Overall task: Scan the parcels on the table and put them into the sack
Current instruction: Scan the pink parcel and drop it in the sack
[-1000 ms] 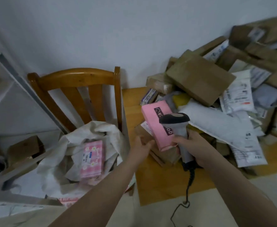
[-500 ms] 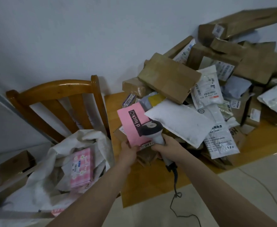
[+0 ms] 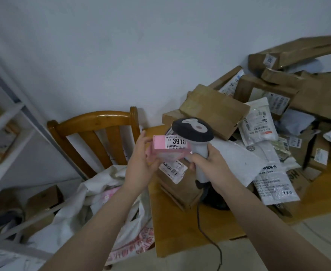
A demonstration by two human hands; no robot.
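Many parcels [image 3: 215, 110] lay piled on the table [image 3: 180, 233], likely unscanned; little showed in the sack [image 3: 72, 218]. The left hand [image 3: 141, 165] gripped a pink box [image 3: 166, 153] above the table's edge, label showing, while the right hand [image 3: 211, 159] clasped the scanner [image 3: 193, 132] just over it

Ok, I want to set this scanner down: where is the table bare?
The wooden table is bare along its near edge, between the flat brown cardboard box and the front rim; only the black scanner cable crosses it. A smaller strip shows right of the white printed mailer. Behind, heaped parcels reach the wall.
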